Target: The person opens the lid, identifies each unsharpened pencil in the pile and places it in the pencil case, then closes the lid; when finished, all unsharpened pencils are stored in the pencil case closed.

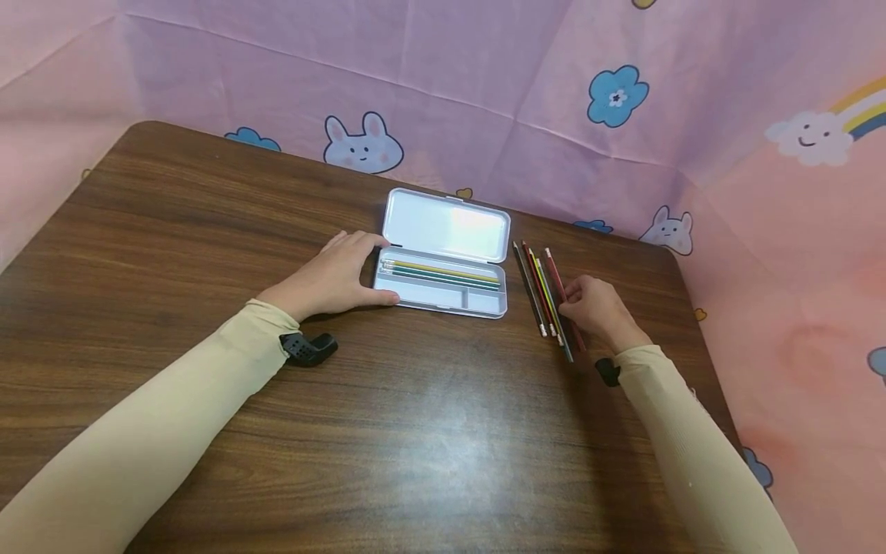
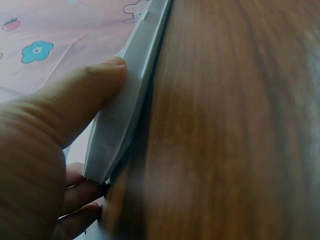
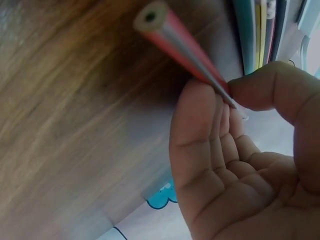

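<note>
A white pencil case (image 1: 443,298) lies with its lid (image 1: 446,225) folded back; a yellow pencil (image 1: 443,271) and green pencils (image 1: 443,280) rest in its long rear compartment. My left hand (image 1: 339,273) grips the case's left end, its thumb (image 2: 97,82) against the front wall and its fingers around the end and back. My right hand (image 1: 597,308) pinches a red pencil (image 1: 556,275) between thumb and fingertips. In the right wrist view, that red pencil (image 3: 187,47) slants, its unsharpened end toward the camera. Just left of it lie several loose pencils (image 1: 533,288) side by side.
The case and pencils are on a brown wood-grain table (image 1: 388,431). A pink and lilac cloth (image 1: 471,69) printed with rabbits, flowers and clouds hangs along the table's back and right edges. A black wrist strap (image 1: 308,348) sits at my left sleeve.
</note>
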The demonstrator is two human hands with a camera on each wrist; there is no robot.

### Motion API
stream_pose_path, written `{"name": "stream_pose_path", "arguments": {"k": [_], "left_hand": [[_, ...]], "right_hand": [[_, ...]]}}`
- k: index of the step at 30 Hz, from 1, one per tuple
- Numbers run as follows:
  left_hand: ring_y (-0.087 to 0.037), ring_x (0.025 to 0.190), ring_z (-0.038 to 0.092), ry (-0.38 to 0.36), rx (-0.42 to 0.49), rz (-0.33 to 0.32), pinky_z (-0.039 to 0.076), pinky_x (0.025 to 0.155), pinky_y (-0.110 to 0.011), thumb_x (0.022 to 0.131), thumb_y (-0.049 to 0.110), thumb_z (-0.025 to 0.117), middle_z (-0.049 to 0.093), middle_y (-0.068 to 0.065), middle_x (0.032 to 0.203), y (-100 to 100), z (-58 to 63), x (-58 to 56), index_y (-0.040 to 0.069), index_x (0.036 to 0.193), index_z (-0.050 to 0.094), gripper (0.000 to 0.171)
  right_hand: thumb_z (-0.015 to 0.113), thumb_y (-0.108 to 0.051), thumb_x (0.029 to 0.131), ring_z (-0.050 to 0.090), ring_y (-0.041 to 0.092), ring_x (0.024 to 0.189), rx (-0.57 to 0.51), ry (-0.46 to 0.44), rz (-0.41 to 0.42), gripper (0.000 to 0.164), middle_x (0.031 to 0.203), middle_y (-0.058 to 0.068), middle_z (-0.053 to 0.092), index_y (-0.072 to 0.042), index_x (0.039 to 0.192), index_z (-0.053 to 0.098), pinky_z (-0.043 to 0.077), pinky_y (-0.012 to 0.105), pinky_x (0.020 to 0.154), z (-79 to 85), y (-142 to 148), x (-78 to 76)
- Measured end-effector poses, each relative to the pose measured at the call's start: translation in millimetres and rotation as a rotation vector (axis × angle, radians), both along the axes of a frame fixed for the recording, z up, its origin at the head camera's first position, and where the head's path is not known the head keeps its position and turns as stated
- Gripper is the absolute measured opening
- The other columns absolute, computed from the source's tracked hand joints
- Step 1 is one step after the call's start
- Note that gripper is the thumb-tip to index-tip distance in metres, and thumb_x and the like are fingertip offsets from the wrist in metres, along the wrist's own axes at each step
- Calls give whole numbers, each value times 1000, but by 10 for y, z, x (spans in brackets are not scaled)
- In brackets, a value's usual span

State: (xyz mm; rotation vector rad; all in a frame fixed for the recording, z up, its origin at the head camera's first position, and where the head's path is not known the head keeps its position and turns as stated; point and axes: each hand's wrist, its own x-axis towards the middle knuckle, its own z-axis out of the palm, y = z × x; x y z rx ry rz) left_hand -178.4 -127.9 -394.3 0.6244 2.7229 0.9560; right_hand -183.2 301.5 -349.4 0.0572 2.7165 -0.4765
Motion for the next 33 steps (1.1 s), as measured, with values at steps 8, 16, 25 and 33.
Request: {"name": "stream_pose_path", "arguments": {"k": [8, 16, 25, 33], "left_hand": [[-34, 151, 32, 6, 0, -2, 4, 130, -52, 85, 60, 78, 43, -18, 157, -4, -21, -14, 4, 153, 42, 95], [-33, 151, 32, 9, -2, 1, 4, 130, -52, 84, 61, 78, 43, -16, 157, -2, -33, -16, 5, 153, 42, 96], [-34, 151, 32, 3, 2, -1, 5, 130, -52, 85, 61, 78, 42, -17, 157, -13, -29, -17, 4, 153, 42, 97], [-34, 151, 32, 9, -6, 3, 5, 130, -52, 85, 60, 79, 42, -17, 157, -2, -22, -8, 5, 153, 42, 96]], "right_hand": [[64, -15, 93, 67, 33, 95, 34, 140, 27, 30, 107, 19, 71, 1, 118, 63, 55, 49, 86, 51, -18, 33], [64, -12, 93, 67, 30, 96, -11, 311, 77, 26, 106, 15, 71, -3, 118, 65, 55, 49, 84, 86, -152, 46], [66, -7, 92, 66, 26, 85, -33, 405, 210, 23, 100, 11, 71, -4, 114, 66, 54, 43, 70, 114, -496, 10], [68, -8, 92, 64, 21, 81, 28, 467, 365, 20, 97, 5, 67, -8, 112, 67, 54, 38, 63, 88, -907, -42]]}}
